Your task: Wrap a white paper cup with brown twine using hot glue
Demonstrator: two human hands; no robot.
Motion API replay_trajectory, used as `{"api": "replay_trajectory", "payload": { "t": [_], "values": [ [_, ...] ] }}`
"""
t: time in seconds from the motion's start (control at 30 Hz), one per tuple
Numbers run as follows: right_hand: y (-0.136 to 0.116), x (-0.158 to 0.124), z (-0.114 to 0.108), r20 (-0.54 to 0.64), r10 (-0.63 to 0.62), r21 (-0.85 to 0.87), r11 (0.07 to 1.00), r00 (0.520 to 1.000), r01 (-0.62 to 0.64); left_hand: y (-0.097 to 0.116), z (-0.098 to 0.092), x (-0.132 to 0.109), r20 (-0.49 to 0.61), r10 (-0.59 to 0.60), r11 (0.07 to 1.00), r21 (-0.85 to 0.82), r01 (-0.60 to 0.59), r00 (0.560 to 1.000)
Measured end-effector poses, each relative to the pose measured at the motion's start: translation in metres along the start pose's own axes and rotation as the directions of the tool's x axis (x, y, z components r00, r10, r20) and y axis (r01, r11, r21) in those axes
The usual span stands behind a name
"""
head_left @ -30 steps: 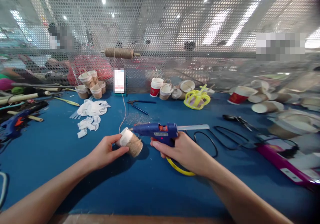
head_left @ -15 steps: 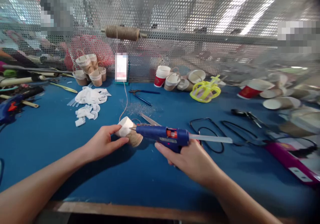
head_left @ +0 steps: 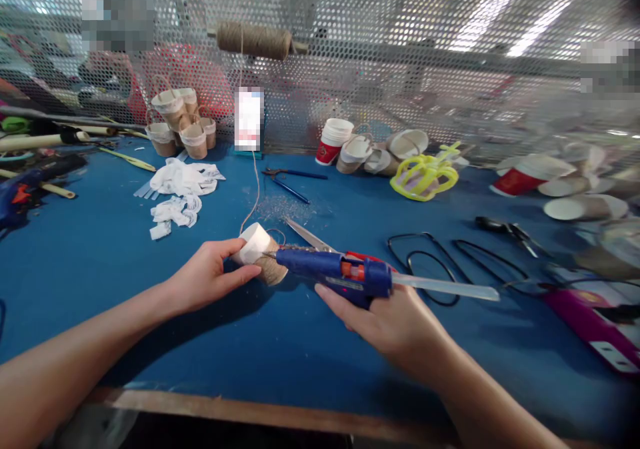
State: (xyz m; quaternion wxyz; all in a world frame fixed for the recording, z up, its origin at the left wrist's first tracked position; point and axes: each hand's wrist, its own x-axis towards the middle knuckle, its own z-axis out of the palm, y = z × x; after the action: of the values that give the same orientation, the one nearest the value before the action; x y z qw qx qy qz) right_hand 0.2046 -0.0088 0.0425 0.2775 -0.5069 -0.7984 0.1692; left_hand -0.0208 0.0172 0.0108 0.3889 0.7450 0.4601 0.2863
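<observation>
A paper cup, white at its rim and wrapped with brown twine lower down, is tilted between the thumb and fingers of my left hand. My right hand is wrapped round a blue glue gun with a clear glue stick coming out of its back. The gun's metal tip is at the side of the cup. A strand of twine runs down to the cup from a spool. Scissors lie just behind the gun, their handles partly hidden.
Blue pliers lie behind the cup. White scraps and twine-wrapped cups are at the left. A yellow crown-shaped piece, more cups, a black cable and a purple power strip are to the right.
The view has shifted slightly, so the background sits higher and its right side farther right. Both hands keep their holds, and the gun's tip remains at the cup.
</observation>
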Motion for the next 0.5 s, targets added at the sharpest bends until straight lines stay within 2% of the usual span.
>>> {"api": "replay_trajectory", "payload": {
  "t": [0.2,0.37,0.5],
  "values": [
    [0.004,0.000,0.005,-0.012,-0.008,0.008,1.000,1.000,0.008,0.000,-0.001,0.001,0.020,0.002,0.999,0.037,-0.003,1.000],
    [0.010,-0.006,0.012,-0.109,0.064,-0.078,0.994,0.992,-0.073,0.000,-0.001,0.000,0.028,0.001,0.999,0.036,-0.002,1.000],
    [0.007,-0.006,0.005,-0.040,0.007,-0.103,0.995,0.999,-0.011,-0.001,0.000,0.000,0.031,-0.013,0.999,0.043,0.012,0.999]
  ]
}}
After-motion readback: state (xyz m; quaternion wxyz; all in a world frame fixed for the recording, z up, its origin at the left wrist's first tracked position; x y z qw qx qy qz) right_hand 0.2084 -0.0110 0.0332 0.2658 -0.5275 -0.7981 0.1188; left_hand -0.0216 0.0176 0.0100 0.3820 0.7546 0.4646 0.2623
